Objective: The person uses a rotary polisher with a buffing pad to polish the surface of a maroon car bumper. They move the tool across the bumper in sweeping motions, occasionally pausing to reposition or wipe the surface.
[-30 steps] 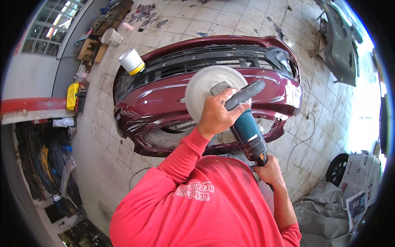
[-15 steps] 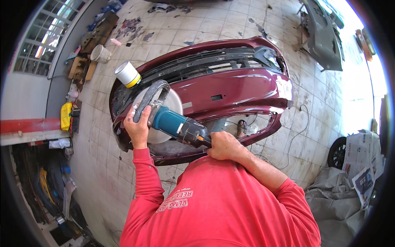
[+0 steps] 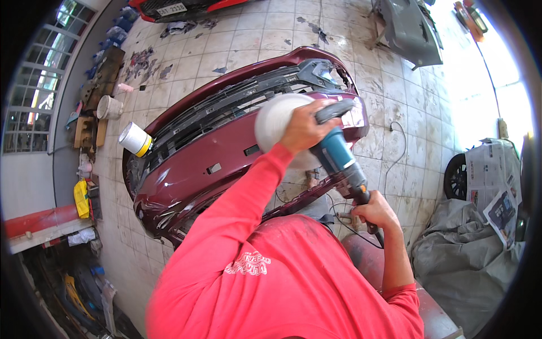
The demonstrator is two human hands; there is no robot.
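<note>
A maroon car bumper (image 3: 186, 176) lies on the tiled floor in front of me. Over its right part I hold a teal and black polisher (image 3: 339, 151) with a round white pad (image 3: 273, 125). My left hand (image 3: 305, 129) is closed on the looped front handle. The fingers of my right hand (image 3: 377, 211) wrap round the black rear grip, from which a cord runs down. The pad looks smeared; whether it touches the paint is hidden. A white tub with a yellow band (image 3: 135, 139) stands tilted at the bumper's left end.
Grey sheeting (image 3: 460, 248) and a black wheel (image 3: 456, 176) lie to the right. A grey bumper (image 3: 407, 33) stands at the far right. A dark cable (image 3: 402, 148) trails over the tiles. To the left are a bucket (image 3: 109, 107) and wooden pieces (image 3: 86, 131). A red car (image 3: 186, 8) is at the back.
Both hands have carried the polisher from the bumper's left part to its right part. My left arm now reaches across, and the view has shifted right.
</note>
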